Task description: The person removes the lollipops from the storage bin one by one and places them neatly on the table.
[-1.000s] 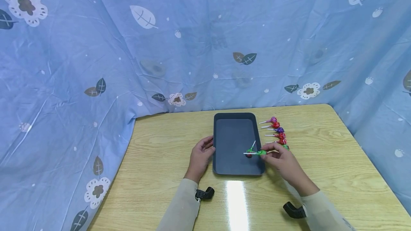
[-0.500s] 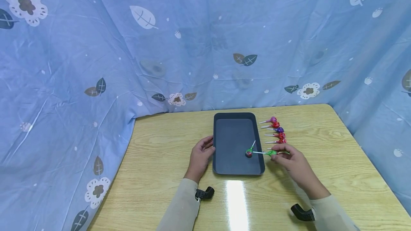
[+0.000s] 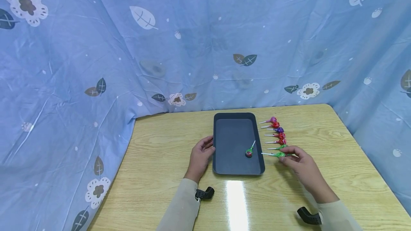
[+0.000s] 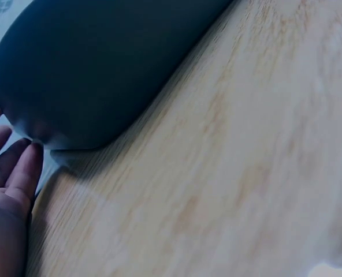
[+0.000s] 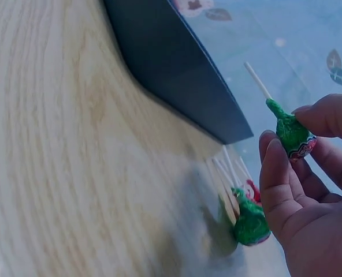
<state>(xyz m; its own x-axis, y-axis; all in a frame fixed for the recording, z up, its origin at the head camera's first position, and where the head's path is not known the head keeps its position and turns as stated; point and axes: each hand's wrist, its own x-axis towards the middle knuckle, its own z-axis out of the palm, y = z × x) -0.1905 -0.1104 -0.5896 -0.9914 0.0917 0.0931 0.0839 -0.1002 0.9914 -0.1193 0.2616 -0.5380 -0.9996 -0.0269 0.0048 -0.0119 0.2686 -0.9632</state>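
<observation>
My left hand [image 3: 200, 158] rests against the left side of a dark grey tray [image 3: 232, 131]; in the left wrist view its fingertips touch the tray's outer wall [image 4: 90, 75]. Thumb and fingers of my right hand [image 3: 303, 165] pinch a green-wrapped lollipop [image 5: 292, 130] by its head, the white stick pointing left. This lollipop is above the table, just right of the tray. Inside the tray lies one green lollipop [image 3: 249, 151], stick up and to the right. Another green lollipop [image 5: 252, 224] is on the table beyond the held one, partly hidden by it and my fingers.
Right of the tray, a column of lollipops lies with sticks pointing left: a pink one [image 3: 273, 119], a purple one [image 3: 280, 130] and several red ones [image 3: 281, 141]. The wooden table [image 3: 167, 145] ends at a blue patterned cloth [image 3: 192, 63] behind.
My right hand has moved right with the green lollipop, from over the tray to the table beside it. The green lollipop in the tray and my left hand have stayed put.
</observation>
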